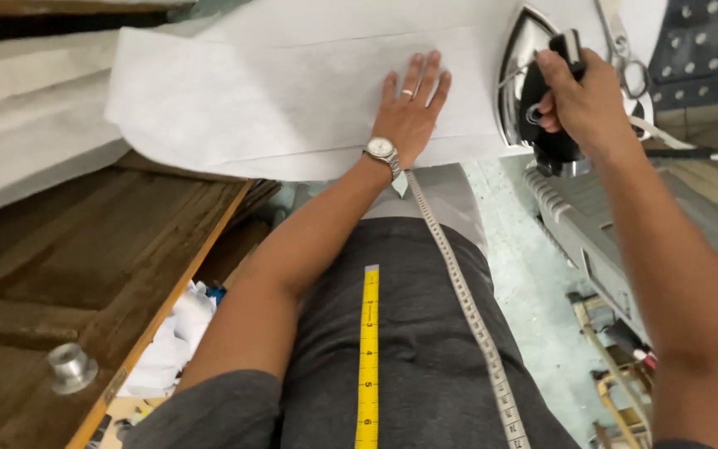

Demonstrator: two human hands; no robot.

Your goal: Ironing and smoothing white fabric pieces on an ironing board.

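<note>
A: Biggest item first?
B: White fabric sheet (276, 100), spread flat over the surface (10, 125), its near edge overhanging toward the person.
A: Below that?
B: Brown wooden drawer front (85, 266) at lower left, with a round metal knob (71, 366). Grey machine body (625, 241) at right.
A: The iron?
B: Iron (533, 83), shiny soleplate tipped up on the sheet's right edge, black handle on the right side.
A: Hands?
B: Right hand (587, 104) wrapped tight around the iron's handle. Left hand (413, 104) flat, fingers spread wide, palm pressing the fabric just left of the iron; holds nothing. Wristwatch (382, 151) and ring on it.
A: Smaller things?
B: Measuring tape (367, 357) hangs down the person's front, yellow strip and grey strip. Scissors (625, 58) lie beyond the iron.
</note>
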